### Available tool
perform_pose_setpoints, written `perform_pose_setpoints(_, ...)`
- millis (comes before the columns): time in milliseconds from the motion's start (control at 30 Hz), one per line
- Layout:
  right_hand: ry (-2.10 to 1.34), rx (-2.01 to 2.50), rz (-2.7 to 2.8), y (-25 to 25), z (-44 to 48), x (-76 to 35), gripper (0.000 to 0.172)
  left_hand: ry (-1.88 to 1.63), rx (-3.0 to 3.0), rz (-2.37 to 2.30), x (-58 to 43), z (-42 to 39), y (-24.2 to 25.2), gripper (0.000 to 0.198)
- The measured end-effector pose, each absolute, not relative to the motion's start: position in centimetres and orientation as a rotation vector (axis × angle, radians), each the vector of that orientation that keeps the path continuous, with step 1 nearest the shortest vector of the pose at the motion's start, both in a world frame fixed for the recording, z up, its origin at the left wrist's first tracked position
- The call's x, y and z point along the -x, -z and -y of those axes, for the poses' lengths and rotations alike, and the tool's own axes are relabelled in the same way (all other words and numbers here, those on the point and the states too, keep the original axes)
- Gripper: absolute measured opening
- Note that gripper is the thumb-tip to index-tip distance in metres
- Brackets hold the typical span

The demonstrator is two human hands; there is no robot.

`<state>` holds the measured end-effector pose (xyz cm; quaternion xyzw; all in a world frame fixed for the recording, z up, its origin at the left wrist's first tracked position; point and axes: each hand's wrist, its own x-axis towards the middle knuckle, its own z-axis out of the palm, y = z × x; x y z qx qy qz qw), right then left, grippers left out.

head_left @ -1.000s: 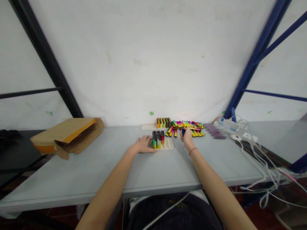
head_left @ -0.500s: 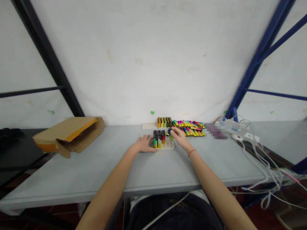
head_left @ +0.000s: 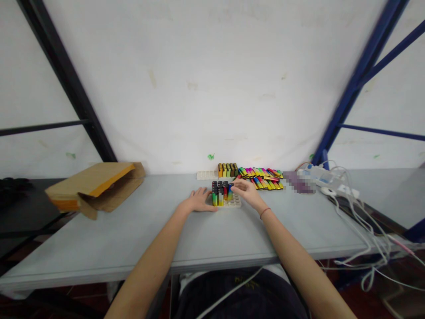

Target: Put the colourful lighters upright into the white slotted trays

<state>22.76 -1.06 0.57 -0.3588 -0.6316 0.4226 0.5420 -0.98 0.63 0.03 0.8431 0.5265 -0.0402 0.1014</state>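
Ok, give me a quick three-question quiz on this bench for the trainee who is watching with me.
1. True or false: the left hand lies flat on the table beside the white tray.
2. Where do the loose lighters lie? A) on the floor B) near the wall, behind the right hand C) at the table's front edge
3. What do the right hand's fingertips pinch at the tray?

Key: 1 true. 2 B. 3 a single lighter, held upright next to those already standing in the tray.
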Motion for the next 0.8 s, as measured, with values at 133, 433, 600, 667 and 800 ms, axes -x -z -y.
perform_pose_setpoints(133,-1.02,0.84,1.527,-0.5,1.1,-22.6,0.035,0.121,-2.489,-1.568,0.9,-0.6,-0.1,0.1)
perform_pose_setpoints(433,-1.042,0.877,1.576,-0.3,1.3,-22.2,0.033,0.116,-2.493,-1.558,0.9,-0.4,-0.1,0.099)
perform_pose_setpoints(600,-0.964,0.928,1.687,-0.5,1.4,-22.2,0.032,0.104,-2.503,-1.558,1.0,-0.6,0.1,0.1)
perform_pose_setpoints(667,-0.847,0.934,1.67,-0.7,1.2,-23.0,0.028,0.102,-2.507,-1.562,1.0,-0.7,0.1,0.1)
perform_pose_setpoints(800,-0.39,1.296,1.563,-0.6,0.2,-25.5,0.027,0.108,-2.497,-1.555,1.0,-0.8,0.2,0.103)
